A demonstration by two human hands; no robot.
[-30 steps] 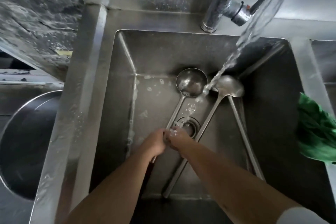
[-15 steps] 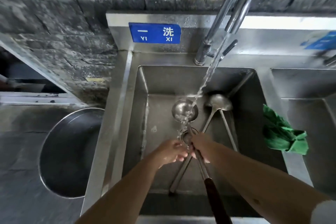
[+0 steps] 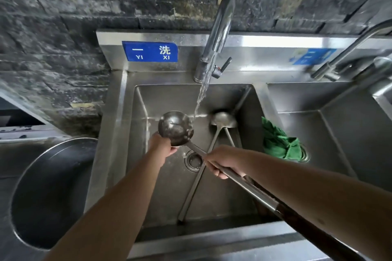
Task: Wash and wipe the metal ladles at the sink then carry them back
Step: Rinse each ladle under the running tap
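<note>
1. My right hand (image 3: 226,160) is wrapped round the long-handled round steel ladle (image 3: 175,128)'s shaft; my left hand (image 3: 163,146) cups its bowl over the steel sink (image 3: 257,99).
2. Wet grip could slip and clang it onto the other steel ladles (image 3: 222,119) below.

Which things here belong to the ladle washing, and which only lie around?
For the job:
- held ladle, left hand at its bowl, right hand on its handle
- second ladle lying in the sink
- running tap
- green cloth, probably for wiping

Lying around:
- large round basin at left
- blue sign
- neighbouring sink
</note>
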